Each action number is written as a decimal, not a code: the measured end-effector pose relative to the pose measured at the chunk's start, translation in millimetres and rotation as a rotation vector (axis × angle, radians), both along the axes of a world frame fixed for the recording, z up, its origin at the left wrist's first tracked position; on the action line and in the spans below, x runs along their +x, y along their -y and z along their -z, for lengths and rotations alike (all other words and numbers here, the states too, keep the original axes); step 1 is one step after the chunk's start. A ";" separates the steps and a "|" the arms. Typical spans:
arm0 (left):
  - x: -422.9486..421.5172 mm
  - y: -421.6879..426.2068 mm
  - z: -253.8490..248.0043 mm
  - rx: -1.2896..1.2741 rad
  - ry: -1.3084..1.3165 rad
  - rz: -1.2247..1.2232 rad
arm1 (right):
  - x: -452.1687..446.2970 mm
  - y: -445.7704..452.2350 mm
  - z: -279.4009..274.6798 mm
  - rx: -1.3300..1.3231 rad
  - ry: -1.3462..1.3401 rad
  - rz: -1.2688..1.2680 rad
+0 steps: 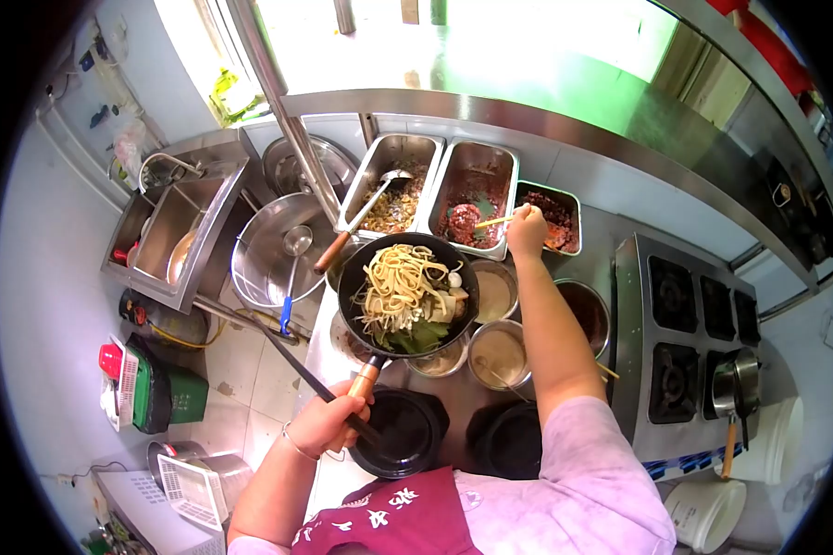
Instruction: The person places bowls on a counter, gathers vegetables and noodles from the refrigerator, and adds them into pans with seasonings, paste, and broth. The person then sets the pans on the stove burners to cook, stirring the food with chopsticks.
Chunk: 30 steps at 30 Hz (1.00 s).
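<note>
My left hand (336, 418) is closed around the wooden handle of a black frying pan (347, 310). Thick noodles (403, 277), mushrooms, white pieces and green leaves (416, 339) fill the pan. A long black rod (296, 363) crosses at the same hand; whether the fingers grip it too, I cannot tell. My right hand (528, 231) is closed on a thin yellow-handled utensil (495, 221). Its far end meets a lump of red paste (464, 222) in the middle steel tray (512, 180).
A tray (350, 199) with a wooden-handled ladle (372, 203) stands left of the paste. Bowls of pale liquid (498, 351) and black bowls (398, 430) surround the pan. A gas stove (634, 351) is right; a large pot (250, 264) and sink (180, 222) are left.
</note>
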State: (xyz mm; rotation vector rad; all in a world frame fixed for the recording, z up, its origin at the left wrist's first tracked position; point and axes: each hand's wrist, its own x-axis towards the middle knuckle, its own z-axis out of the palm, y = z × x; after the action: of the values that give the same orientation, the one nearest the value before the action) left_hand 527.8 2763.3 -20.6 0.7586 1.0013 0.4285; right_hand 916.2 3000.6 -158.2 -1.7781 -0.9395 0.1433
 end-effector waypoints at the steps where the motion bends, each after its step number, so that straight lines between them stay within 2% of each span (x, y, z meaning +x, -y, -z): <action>1: 2.5 -3.3 -2.1 -0.007 0.010 0.001 | -0.5 0.7 -4.7 0.001 0.000 -0.001; 3: 8.8 -12.2 -2.6 -0.021 0.003 -0.015 | -0.7 5.2 -22.0 0.071 0.219 -0.033; 5: 14.1 -21.3 -0.3 -0.014 0.003 -0.015 | -2.5 11.3 -37.6 0.144 0.252 -0.029; 7: 20.0 -29.9 3.7 -0.022 0.016 -0.037 | -4.3 15.3 -53.9 0.192 -0.043 -0.138; 10: 24.8 -42.4 10.3 -0.009 0.075 0.023 | -24.2 55.9 -111.0 0.200 -0.136 -0.217; 13: 37.7 -47.9 6.2 0.015 0.044 -0.017 | -37.4 95.0 -141.1 0.207 -0.229 -0.313; 15: 38.9 -50.6 14.6 0.028 0.043 -0.012 | -43.2 123.1 -143.0 0.267 -0.114 -0.512; 17: 38.0 -52.1 17.0 0.031 0.081 0.024 | -53.3 159.4 -144.1 0.290 0.209 -0.645; 19: 38.7 -49.6 14.3 0.041 0.065 -0.007 | -56.5 174.8 -141.8 0.455 0.777 -0.752; 24: 33.0 -43.7 18.9 0.123 0.038 0.077 | -59.5 202.0 -135.3 0.453 0.785 -0.796; 30: 28.2 -37.5 27.6 0.143 0.030 0.058 | -59.1 202.4 -144.2 0.468 0.772 -0.779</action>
State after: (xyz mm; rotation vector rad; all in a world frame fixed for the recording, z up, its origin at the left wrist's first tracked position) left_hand 556.0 2800.8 -48.2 0.9052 0.9249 0.4637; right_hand 857.1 2798.1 -14.0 -0.9361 -2.0032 -0.2794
